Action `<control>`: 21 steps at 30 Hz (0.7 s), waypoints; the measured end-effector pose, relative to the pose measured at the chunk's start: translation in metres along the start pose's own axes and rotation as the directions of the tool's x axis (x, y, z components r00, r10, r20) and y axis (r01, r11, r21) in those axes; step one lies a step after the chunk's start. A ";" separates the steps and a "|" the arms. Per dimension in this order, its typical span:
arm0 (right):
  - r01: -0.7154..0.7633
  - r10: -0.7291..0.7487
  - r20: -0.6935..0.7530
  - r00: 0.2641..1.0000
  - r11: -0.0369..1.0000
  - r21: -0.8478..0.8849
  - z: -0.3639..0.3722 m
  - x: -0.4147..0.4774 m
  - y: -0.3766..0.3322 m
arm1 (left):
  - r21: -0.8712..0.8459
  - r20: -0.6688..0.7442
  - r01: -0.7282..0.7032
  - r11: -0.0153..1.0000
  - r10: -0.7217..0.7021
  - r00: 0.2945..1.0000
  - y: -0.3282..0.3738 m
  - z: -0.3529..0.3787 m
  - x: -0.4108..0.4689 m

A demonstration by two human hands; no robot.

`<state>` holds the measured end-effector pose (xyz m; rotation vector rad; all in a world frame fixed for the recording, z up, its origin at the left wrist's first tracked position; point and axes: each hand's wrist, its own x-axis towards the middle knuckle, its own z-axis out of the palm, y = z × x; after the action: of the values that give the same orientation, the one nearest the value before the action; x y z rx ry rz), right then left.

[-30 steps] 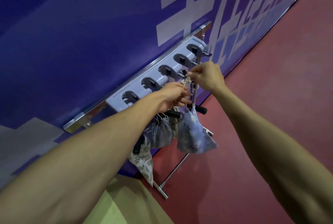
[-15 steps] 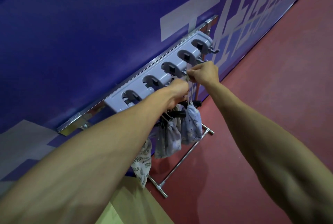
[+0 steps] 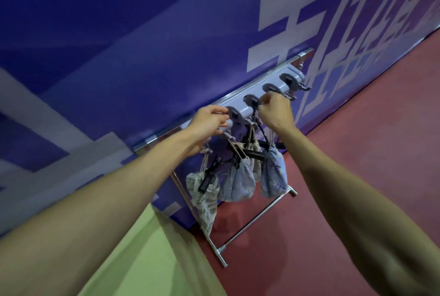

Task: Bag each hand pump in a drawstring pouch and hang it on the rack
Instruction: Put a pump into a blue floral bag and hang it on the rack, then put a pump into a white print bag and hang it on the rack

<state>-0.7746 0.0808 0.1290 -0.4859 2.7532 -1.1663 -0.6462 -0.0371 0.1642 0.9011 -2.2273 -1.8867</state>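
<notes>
A grey hook rack (image 3: 273, 92) is fixed to the blue wall. Several drawstring pouches hang under it with black pump handles sticking out: a white leaf-print pouch (image 3: 205, 202) on the left, a blue pouch (image 3: 238, 185) in the middle and a blue pouch (image 3: 273, 173) on the right. My right hand (image 3: 276, 111) is closed at a hook, pinching the right blue pouch's drawstring. My left hand (image 3: 209, 123) is curled against the rack, above the middle pouch's cord. Whether it grips that cord is hidden.
A chrome tube frame (image 3: 252, 223) stands on the red floor (image 3: 345, 152) below the pouches. A pale green surface (image 3: 142, 262) lies at the bottom by my left arm. The blue wall (image 3: 142, 45) has large white characters.
My hands have moved apart, the left one going left along the rack. The right blue pouch has swung in and now hangs straight under my right hand.
</notes>
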 end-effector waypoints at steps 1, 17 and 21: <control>0.076 -0.078 0.072 0.994 0.997 0.026 0.002 -0.014 -0.016 | -0.012 -0.037 -0.009 1.000 0.008 0.999 0.001 -0.014 -0.016; 0.462 -0.452 0.727 0.517 0.862 0.208 0.123 -0.278 -0.206 | 0.096 -0.563 0.181 0.979 -0.096 0.821 -0.156 -0.233 -0.291; 0.507 -0.420 0.810 0.409 0.843 0.182 0.167 -0.354 -0.243 | -0.015 -0.639 0.227 0.974 -0.184 0.747 -0.208 -0.271 -0.366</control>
<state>-0.3435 -0.0733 0.1783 -1.4645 1.8256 -0.5695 -0.1515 -0.1104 0.1456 1.5724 -1.8155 -1.2741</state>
